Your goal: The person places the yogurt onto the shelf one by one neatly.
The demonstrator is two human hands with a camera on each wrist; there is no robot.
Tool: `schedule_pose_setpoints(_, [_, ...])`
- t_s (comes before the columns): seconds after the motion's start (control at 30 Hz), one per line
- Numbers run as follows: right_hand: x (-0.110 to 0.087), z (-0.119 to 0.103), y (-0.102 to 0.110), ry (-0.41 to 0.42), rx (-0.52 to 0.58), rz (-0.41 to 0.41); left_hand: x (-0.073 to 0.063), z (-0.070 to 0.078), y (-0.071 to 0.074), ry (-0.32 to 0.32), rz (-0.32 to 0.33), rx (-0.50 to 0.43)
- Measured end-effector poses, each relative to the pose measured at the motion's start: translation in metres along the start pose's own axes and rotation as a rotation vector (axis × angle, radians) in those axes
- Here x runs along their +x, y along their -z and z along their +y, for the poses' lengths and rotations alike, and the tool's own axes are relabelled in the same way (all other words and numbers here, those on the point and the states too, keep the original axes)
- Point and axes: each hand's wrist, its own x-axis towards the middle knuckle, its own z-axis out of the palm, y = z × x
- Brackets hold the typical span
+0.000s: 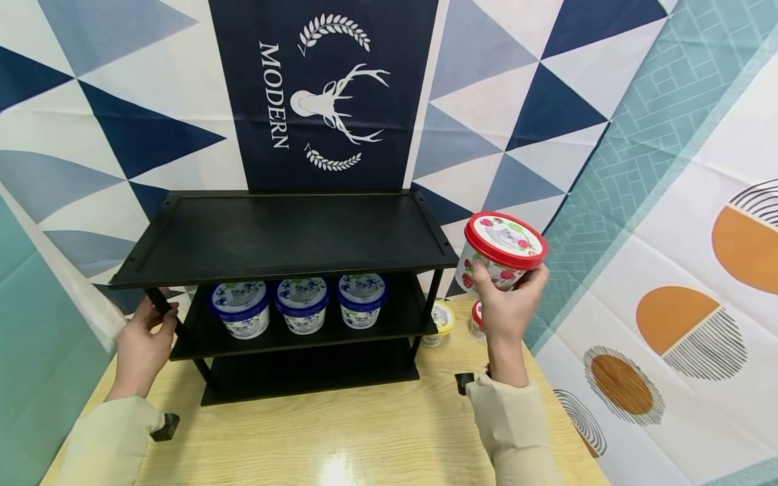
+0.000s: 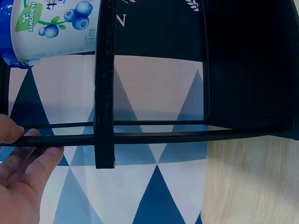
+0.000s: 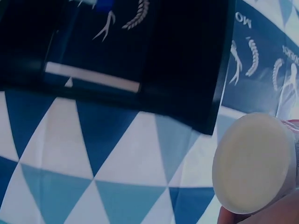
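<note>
My right hand (image 1: 512, 304) grips a white tub with a red lid and berry print (image 1: 502, 253), raised beside the shelf's top right corner and tilted. In the right wrist view the tub's pale round bottom (image 3: 254, 163) faces the camera. At the other side, my left hand (image 1: 146, 341) holds the front left post (image 1: 159, 302) of a black tiered shelf (image 1: 286, 236), thumb and fingers on either side of it. On the middle tier stand three blue-lidded tubs in a row: a left one (image 1: 241, 309), a middle one (image 1: 302, 305) and a right one (image 1: 362, 300).
A yellow-lidded tub (image 1: 439, 324) and another red-lidded tub (image 1: 478, 322) stand on the wooden table (image 1: 316, 439), right of the shelf. Patterned cloth (image 1: 504, 88) hangs behind and along the right. The lowest tier (image 1: 310, 371) sits low over the table.
</note>
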Motion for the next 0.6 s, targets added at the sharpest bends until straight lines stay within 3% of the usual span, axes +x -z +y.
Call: schedule_pose_setpoints(0.6, [-0.017,-0.018,-0.051,-0.070,0.019,-0.132,-0.001,0.000,-0.001,-0.028,0.027,-0.016])
